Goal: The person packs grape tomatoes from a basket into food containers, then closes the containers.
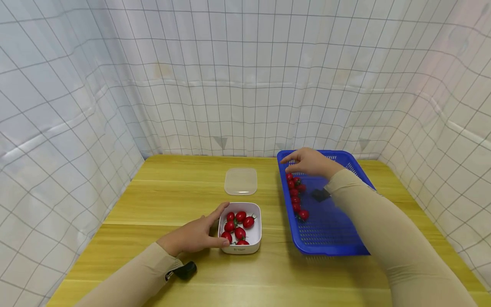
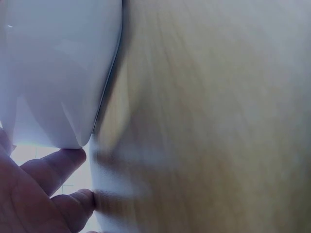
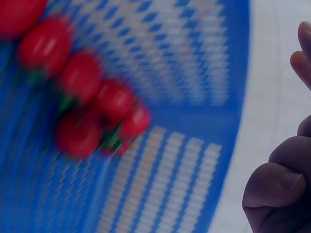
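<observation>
At the table's middle stands a white square container [image 1: 240, 250] with several small red cherry tomatoes [image 1: 240, 233] in it. My left hand [image 1: 195, 234] holds its left side, thumb at the front corner and forefinger at the back corner. In the left wrist view, fingertips [image 2: 73, 158] touch the container's wall [image 2: 63, 63]. Over the far left of a blue slotted basket [image 1: 326, 228] hovers my right hand [image 1: 308, 163], fingers loosely bent, with nothing visible in them. Below it, more cherry tomatoes [image 1: 295, 199] lie in a line along the basket's left wall; the right wrist view shows them blurred.
Behind the container, a translucent square lid [image 1: 241, 181] lies flat on the wooden table [image 1: 172, 192]. White gridded curtains [image 1: 245, 85] close off the back and both sides. A dark wrist device [image 1: 186, 271] sits under the left sleeve.
</observation>
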The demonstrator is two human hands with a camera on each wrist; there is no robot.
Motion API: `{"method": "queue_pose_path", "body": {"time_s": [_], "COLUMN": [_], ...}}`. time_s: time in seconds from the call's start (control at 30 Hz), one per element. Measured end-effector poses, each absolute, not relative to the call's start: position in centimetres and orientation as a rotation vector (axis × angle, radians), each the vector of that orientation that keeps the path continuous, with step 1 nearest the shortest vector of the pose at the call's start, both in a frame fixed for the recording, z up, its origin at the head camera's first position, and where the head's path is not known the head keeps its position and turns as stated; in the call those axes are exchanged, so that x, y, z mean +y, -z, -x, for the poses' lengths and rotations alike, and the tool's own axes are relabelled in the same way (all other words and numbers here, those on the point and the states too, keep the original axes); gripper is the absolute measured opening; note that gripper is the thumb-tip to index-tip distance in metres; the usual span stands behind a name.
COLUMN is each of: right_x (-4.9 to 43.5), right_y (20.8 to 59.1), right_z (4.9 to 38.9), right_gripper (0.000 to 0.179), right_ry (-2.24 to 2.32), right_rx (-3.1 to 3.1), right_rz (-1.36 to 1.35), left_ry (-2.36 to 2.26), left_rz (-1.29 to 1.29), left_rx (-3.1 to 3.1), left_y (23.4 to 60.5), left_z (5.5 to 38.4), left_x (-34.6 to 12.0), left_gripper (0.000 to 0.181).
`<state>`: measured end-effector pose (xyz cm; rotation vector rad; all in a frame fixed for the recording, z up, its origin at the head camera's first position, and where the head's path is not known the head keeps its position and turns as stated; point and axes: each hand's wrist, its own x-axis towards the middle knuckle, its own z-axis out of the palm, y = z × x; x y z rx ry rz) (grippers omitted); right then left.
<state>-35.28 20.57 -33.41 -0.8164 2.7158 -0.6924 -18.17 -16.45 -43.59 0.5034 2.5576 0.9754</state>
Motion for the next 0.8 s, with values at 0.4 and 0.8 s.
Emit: {"method": "queue_pose_path", "body": {"time_s": [0.4,0.8], "right_x": [25.8,26.2], "right_y": [37.0,39.0], "right_z": [36.6,36.8], "right_gripper": [0.033,0.040], "right_ry": [0.510,0.424], "right_rx": [2.640,2.610], "right_rz": [0.724,0.839], "left_ry": [-0.967,-0.971], "left_rz": [-0.516,-0.529], "left_rx": [2.561,2.554], "left_y": [43.4,43.5], "left_z": [18.1,18.1], "left_x": [-16.3,-16.2], "left_gripper": [0.109,0.109]}}
